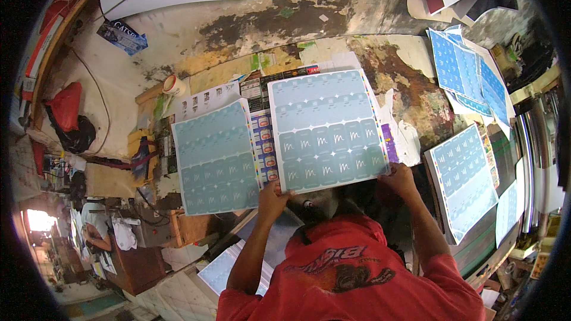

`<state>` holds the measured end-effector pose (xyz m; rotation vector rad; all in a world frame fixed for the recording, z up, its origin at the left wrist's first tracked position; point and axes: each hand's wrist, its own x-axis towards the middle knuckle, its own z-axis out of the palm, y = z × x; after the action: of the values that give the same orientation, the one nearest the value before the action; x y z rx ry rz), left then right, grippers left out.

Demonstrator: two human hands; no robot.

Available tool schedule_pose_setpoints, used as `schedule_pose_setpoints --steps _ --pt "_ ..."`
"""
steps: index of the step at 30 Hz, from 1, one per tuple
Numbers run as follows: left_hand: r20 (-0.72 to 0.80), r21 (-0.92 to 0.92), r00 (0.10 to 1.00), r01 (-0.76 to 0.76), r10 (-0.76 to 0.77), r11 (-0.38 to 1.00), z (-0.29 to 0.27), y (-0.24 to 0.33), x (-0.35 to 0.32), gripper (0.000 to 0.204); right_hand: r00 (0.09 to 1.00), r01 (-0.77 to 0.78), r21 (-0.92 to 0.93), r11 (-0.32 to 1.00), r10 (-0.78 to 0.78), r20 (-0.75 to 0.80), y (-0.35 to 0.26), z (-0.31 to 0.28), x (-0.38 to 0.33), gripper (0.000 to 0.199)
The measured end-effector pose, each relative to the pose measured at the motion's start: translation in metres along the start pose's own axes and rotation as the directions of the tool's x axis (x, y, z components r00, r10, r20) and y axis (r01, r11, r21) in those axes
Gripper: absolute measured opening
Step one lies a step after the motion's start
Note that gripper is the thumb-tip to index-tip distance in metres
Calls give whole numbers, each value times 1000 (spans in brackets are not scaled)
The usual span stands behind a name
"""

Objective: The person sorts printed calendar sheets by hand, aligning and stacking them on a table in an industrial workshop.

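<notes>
A large printed sheet (327, 119), pale teal with rows of rounded tags and white lettering, lies in front of me on the worktable. At its lower left corner my left hand (273, 200) is closed on the edge, thumb on top. My right hand (399, 181) pinches the lower right corner, its fingers partly hidden. Just left of this sheet lies a similar teal printed sheet (215, 157), its right edge close to my left hand. Strips of small colour patches run down the sheets' right margins. Whether more sheets lie beneath the held one, I cannot tell.
A white cup (173, 85) stands at the table's far left. Blue printed sheets (458, 71) are heaped at the far right. Another stack of printed sheets (461, 181) lies to my right. Behind, the wall (285, 18) is stained and peeling. A person (95, 235) is at lower left.
</notes>
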<state>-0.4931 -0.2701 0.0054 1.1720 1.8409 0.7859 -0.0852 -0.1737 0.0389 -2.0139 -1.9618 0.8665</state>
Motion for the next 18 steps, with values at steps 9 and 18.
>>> schedule_pose_setpoints --steps 9,18 --pt "-93 -129 992 74 -86 989 16 -37 10 26 967 -206 423 882 251 -52 0 -1 1 30" --pt "-167 -637 941 127 -296 761 24 -51 -26 32 915 -205 960 193 387 117 32 77 -46 29"
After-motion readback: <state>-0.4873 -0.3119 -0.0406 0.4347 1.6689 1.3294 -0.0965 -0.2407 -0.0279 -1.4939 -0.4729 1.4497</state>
